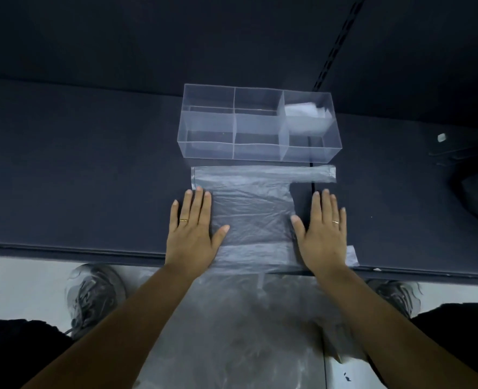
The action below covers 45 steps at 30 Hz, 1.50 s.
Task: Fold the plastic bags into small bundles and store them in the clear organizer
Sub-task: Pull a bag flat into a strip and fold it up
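Both forearms reach forward from the bottom edge, over hanging plastic that drops from the table's near edge toward the floor; whether it is the same bag or others is unclear.

On the near side of the clear organizer, the left hand lies palm down with fingers straight and close together, its thumb spread onto the plastic bag. The right hand lies equally flat with straight fingers, its thumb at the bag's right edge and its heel on the bag's near handle strip. Neither hand grips anything. A ring shows on each.

The bag lies spread flat on the dark table, and its far handle strip sits just before the organizer's front wall. Inside the organizer's far right compartment rests a white folded bundle. Well right of the organizer lies a small white scrap.
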Motion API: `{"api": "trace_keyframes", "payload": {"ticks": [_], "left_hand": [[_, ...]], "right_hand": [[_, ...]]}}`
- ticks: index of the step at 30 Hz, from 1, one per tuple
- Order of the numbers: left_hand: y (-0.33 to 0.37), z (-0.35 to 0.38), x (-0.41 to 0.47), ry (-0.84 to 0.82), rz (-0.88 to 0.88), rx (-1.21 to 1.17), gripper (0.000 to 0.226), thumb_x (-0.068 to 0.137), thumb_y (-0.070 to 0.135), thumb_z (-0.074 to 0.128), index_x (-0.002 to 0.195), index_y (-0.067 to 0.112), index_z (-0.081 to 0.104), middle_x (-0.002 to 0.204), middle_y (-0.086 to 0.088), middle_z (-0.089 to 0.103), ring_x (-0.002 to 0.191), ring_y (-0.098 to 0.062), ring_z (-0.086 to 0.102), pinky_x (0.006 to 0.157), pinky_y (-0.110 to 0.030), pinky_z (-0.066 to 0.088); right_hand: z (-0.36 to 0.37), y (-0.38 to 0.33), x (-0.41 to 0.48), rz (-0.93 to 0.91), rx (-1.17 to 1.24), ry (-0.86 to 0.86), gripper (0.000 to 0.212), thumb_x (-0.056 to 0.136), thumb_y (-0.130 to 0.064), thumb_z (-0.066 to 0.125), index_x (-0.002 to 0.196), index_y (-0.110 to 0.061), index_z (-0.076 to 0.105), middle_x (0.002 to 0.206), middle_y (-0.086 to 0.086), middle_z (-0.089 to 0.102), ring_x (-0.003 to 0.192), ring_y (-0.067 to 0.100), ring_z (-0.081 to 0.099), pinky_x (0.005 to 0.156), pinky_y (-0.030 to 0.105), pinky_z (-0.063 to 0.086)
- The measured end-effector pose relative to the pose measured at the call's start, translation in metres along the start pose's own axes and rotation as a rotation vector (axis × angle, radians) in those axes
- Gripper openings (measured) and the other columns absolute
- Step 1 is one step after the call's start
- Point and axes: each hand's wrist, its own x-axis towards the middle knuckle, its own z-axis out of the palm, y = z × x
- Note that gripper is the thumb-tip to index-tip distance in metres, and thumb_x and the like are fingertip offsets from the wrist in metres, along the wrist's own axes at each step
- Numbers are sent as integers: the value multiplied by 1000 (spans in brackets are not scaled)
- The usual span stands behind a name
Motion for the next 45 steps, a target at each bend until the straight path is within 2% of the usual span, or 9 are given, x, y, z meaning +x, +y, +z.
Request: {"api": "trace_keyframes", "payload": {"ticks": [8, 14, 22, 26, 30, 34, 38, 42, 45], "left_hand": [[6, -1, 57, -22, 43, -56, 65, 99, 45, 16, 151, 11, -2, 160, -6, -7, 147, -19, -10, 115, -35, -18], [3, 9, 59, 3, 60, -40, 68, 98, 48, 22, 153, 13, 2, 160, -7, -3, 147, -21, -5, 114, -34, -17], [4, -10, 49, 0, 97, -22, 71, 98, 54, 22, 152, 10, 5, 160, -11, -1, 148, -25, -3, 117, -44, -12], [-2, -20, -1, 203, 441, -158, 72, 96, 57, 29, 144, 4, 36, 153, -14, 31, 142, -28, 27, 118, -46, 12], [-22, -12, -57, 52, 691, 62, 69, 82, 46, 63, 137, 8, 50, 143, -11, 47, 132, -27, 45, 112, -46, 31], [-35, -21, -63, 173, 645, 14, 45, 80, 8, 43, 119, 9, 66, 125, -8, 63, 112, -23, 63, 96, -43, 48], [-24, -48, -55, 102, 606, -141, 20, 82, 17, 59, 91, 14, 77, 95, -3, 75, 83, -22, 72, 70, -33, 59], [-32, -73, -41, -197, 335, -376, 22, 97, 31, 53, 103, 23, 73, 101, 7, 73, 93, -10, 65, 79, -23, 47], [-43, -88, -24, -314, 40, -778, 14, 88, 25, 67, 94, 17, 76, 93, 7, 74, 80, 5, 64, 81, -12, 46]], "right_hand": [[4, -95, 38, -427, 131, -85, 63, 101, -48, 26, 153, -16, 10, 162, 4, 2, 148, 16, -5, 119, 33, -11], [15, -25, 69, -177, 10, -39, 74, 94, -62, 9, 153, -20, -3, 161, 4, -10, 147, 19, -14, 117, 35, -13], [-3, 36, 69, 117, -25, 49, 73, 98, -52, 23, 153, -6, 9, 161, 14, 3, 148, 27, 2, 120, 45, 2], [-15, -8, 18, -242, 189, 214, 64, 96, -41, 46, 146, -2, 33, 155, 20, 25, 144, 33, 21, 119, 46, 14], [6, -50, -66, -645, 215, 0, 74, 82, -51, 62, 142, -10, 44, 152, 11, 34, 138, 29, 37, 114, 45, 28], [16, -55, -85, -576, 178, 16, 67, 60, -23, 86, 122, -10, 63, 130, 12, 58, 111, 32, 61, 95, 44, 50], [11, -41, -74, -528, 220, 155, 40, 63, -20, 86, 99, -12, 71, 99, 6, 66, 88, 30, 64, 82, 35, 46], [-7, -21, -63, -552, 243, 101, 8, 76, -8, 76, 78, -11, 69, 79, 6, 64, 72, 30, 62, 64, 33, 48], [-32, 7, -37, -332, 309, -182, 10, 89, -19, 65, 82, -13, 67, 82, 3, 66, 77, 22, 60, 68, 31, 42]]}}
